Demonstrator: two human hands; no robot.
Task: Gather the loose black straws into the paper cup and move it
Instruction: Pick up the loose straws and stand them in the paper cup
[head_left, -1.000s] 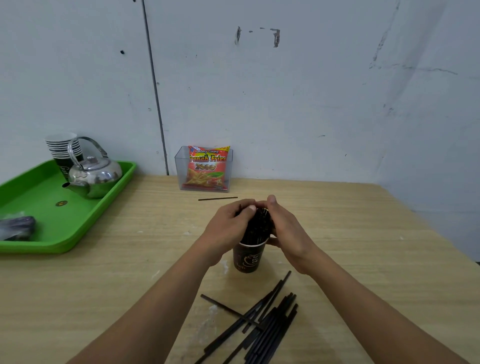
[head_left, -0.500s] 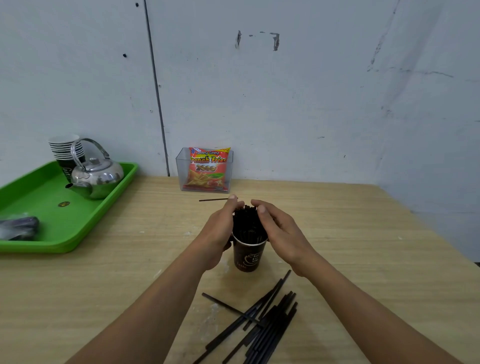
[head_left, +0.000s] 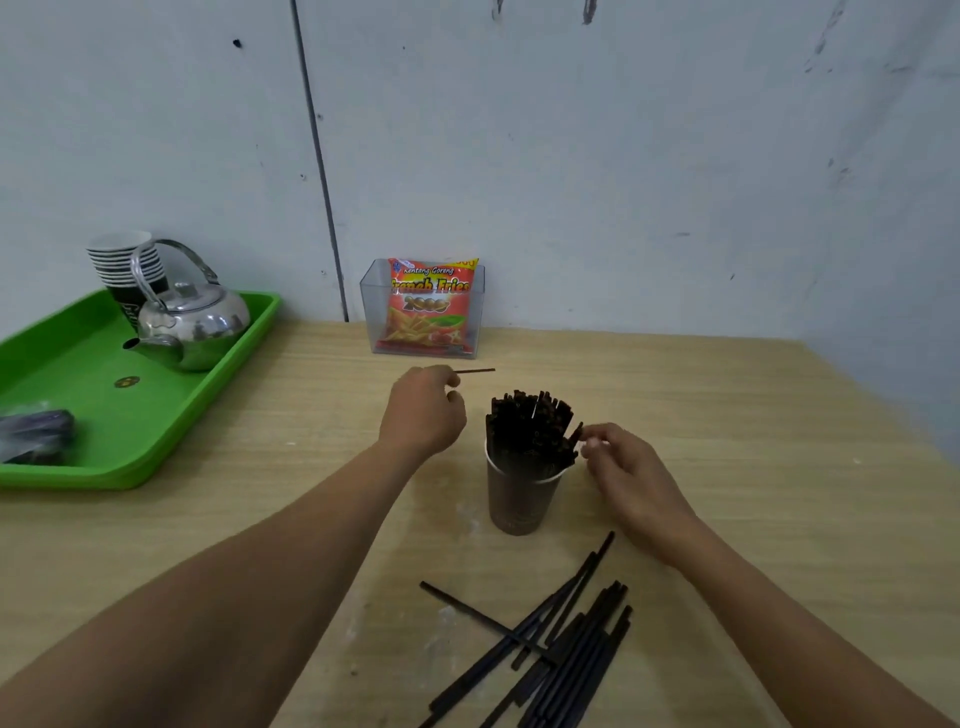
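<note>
— Whereabouts of the paper cup (head_left: 522, 493)?

— Upright around the middle of the tabletop (head_left: 753, 467), crammed with black straws (head_left: 530, 431) poking well above the rim.

— And the right hand (head_left: 628, 467)?

— Just beside the cup, on the side toward the tabletop's right edge. Thumb and forefinger pressed together, pinching one leaning straw (head_left: 575, 434) tilted out over the rim; remaining fingers loosely curled.

— And the left hand (head_left: 423, 410)?

— Beyond the cup, toward the far edge, seen from the back. Fingers (head_left: 454, 397) curled in, right at the end of a single straw (head_left: 475, 370) lying flat there (hard to tell whether pinching it or merely touching, that end hidden behind the knuckles).

— Any more loose ones?

— Plenty: a loose pile (head_left: 571, 649) toward the near edge, mostly side by side and pointing roughly at the cup, with one lying crosswise against the others. Clear of the cup, touching neither hand.

— Anything else up there?

— Along the left edge, a green tray (head_left: 78, 374) carrying a steel kettle (head_left: 195, 325), a stack of paper cups (head_left: 124, 260) just behind it, and something dark (head_left: 36, 434) near the tray's front, too blurred to name. At the far edge, against the wall (head_left: 623, 156), a clear box (head_left: 373, 322) holding a red snack packet (head_left: 428, 306), upright. Well apart from the cup.
</note>
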